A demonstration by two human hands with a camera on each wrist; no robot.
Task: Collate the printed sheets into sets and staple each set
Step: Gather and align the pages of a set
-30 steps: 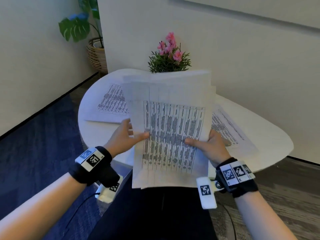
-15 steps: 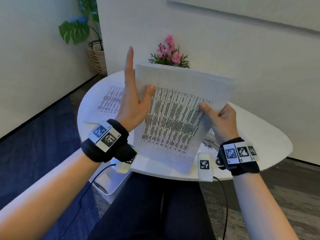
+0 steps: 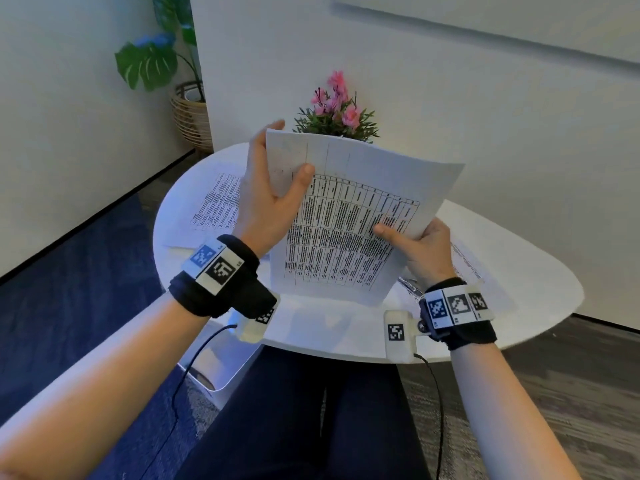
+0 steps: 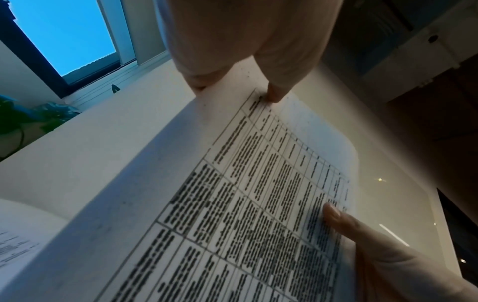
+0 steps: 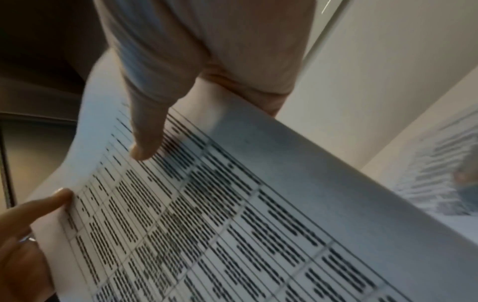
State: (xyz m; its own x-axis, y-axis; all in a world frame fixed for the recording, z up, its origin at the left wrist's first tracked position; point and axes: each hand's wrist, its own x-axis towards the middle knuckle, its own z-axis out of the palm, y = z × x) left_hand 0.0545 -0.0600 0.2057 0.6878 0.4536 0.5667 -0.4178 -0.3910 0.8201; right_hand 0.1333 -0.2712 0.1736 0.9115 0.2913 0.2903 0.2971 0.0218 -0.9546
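A stack of printed table sheets stands tilted on its lower edge on the white table. My left hand grips the stack's top left corner, thumb on the front and fingers behind. At the right edge, my right hand pinches it with the thumb across the print. The left wrist view shows the sheets with my left hand on the far corner. Seen from the right wrist, my right hand holds the sheets.
More printed sheets lie flat on the table, one pile at the left and one at the right. A small metal object shows beside my right wrist. A potted pink flower stands at the table's back. A white bin sits below.
The stack rose from lap level and now stands on the table. My left hand, flat and open against the left edge half a second ago, now grips the top left corner.
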